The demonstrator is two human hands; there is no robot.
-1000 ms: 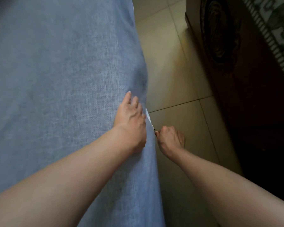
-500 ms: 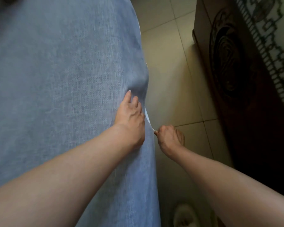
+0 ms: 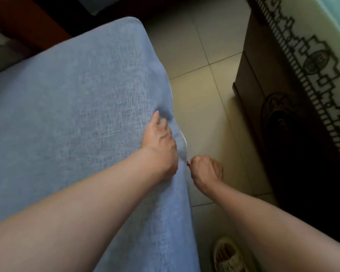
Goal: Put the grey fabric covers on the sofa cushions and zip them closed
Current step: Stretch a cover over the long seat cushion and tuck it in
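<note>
Right hand (image 3: pixel 205 169): pinching a small metal zip pull (image 3: pixel 188 162) at the cushion's right edge, fingers curling tight round it, knuckles turning outward over the floor.

Left hand (image 3: pixel 161 142): gripping the grey fabric cover (image 3: pixel 77 114) just beside that same edge, thumb lying on the top face, the other fingers curling over the edge and bunching the cloth into a small fold.

White cushion filling (image 3: pixel 183 139): showing as a thin sliver in the gap beyond the left hand, just past the pull; cover there standing unzipped, while nearer the camera the edge is running closed.

Cover and cushion: filling the left and middle of the view, far corner rounding off near the top, right edge curving down toward the bottom of the frame.

Tiled floor (image 3: pixel 208 95): lying as an open strip right of the cushion edge, giving room along the zip's line.

Dark wooden cabinet (image 3: pixel 283 124): bounding that strip on the right, well apart from the hands, with patterned lace (image 3: pixel 312 61) draping over its top.

Slipper (image 3: pixel 230 254): sitting on the floor at the bottom, between the forearms.
</note>
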